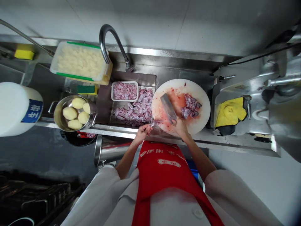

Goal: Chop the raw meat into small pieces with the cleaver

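A round white cutting board (199,91), stained red, lies in front of me. My right hand (180,127) grips a cleaver (168,107), its broad blade resting over the middle of the board. Right of the blade sits a small heap of dark pinkish meat pieces (190,106). At the board's lower left edge, my left hand (143,131) is closed on one end of a small meat piece (157,121). Beyond that hand, many pinkish pieces (143,106) fill the sink beside a white basket (124,99) of smaller pieces.
A faucet (110,29) arches behind the sink. Leftward are a pot (57,116) of peeled potatoes, a green-lidded container (80,61), a sponge (86,89) and a large white bucket (16,108). A yellow cloth (230,111) lies in a metal basin at right.
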A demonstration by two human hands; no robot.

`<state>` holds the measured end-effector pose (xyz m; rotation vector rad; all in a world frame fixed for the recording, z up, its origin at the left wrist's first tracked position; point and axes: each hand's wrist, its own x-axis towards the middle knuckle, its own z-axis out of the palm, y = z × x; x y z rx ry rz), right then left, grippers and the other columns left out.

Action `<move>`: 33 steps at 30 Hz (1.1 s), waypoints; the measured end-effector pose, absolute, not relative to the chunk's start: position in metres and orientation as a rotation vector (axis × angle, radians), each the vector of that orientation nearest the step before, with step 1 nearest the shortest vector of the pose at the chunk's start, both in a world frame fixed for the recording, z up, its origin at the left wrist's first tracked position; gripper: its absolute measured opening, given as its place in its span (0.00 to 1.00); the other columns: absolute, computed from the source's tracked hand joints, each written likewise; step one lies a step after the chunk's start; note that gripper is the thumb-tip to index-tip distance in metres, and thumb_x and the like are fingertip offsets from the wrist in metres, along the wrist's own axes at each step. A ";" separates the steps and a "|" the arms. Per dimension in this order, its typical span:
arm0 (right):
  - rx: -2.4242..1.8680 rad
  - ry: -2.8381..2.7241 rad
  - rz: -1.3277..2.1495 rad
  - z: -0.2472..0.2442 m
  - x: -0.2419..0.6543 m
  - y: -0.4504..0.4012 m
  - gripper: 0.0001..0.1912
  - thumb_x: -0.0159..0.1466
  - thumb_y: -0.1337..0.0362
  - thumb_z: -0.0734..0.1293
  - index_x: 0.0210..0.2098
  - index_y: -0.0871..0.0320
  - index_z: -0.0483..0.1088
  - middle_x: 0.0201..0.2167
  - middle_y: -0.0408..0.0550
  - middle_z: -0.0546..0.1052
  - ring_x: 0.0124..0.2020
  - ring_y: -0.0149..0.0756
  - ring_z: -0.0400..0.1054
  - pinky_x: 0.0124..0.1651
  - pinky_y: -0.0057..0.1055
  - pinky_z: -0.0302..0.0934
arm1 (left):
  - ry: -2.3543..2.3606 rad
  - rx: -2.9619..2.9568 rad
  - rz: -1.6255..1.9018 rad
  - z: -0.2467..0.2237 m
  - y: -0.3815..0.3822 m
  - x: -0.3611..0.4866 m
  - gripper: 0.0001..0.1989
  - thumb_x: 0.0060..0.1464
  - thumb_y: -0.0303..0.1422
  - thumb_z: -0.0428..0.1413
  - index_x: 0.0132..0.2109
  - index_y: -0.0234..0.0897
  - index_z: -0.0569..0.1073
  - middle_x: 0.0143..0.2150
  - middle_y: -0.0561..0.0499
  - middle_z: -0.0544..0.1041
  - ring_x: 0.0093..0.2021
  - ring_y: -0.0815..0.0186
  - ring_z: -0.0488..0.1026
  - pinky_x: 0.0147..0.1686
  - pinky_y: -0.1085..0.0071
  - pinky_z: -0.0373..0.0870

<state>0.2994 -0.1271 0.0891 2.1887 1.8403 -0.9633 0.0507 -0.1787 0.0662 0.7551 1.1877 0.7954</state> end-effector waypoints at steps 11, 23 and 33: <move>2.333 1.719 -0.812 0.085 0.361 -0.139 0.18 0.73 0.62 0.57 0.57 0.65 0.66 0.48 0.63 0.79 0.50 0.48 0.74 0.46 0.33 0.61 | 1.222 1.349 0.690 0.060 -0.120 0.110 0.18 0.60 0.45 0.58 0.37 0.32 0.79 0.24 0.54 0.70 0.25 0.70 0.63 0.28 0.74 0.59; 2.206 1.939 -0.732 0.133 0.273 -0.137 0.23 0.77 0.57 0.50 0.61 0.64 0.63 0.41 0.60 0.81 0.43 0.45 0.77 0.43 0.32 0.63 | 1.614 1.070 1.027 -0.005 -0.171 0.097 0.13 0.56 0.43 0.61 0.38 0.37 0.74 0.31 0.52 0.76 0.30 0.68 0.73 0.33 0.73 0.68; 2.013 1.899 -0.824 0.117 0.256 -0.125 0.20 0.75 0.62 0.54 0.60 0.65 0.62 0.46 0.63 0.80 0.49 0.44 0.76 0.48 0.31 0.63 | 1.558 0.975 1.039 -0.013 -0.175 0.095 0.15 0.53 0.45 0.63 0.33 0.36 0.74 0.27 0.53 0.75 0.27 0.69 0.70 0.30 0.74 0.65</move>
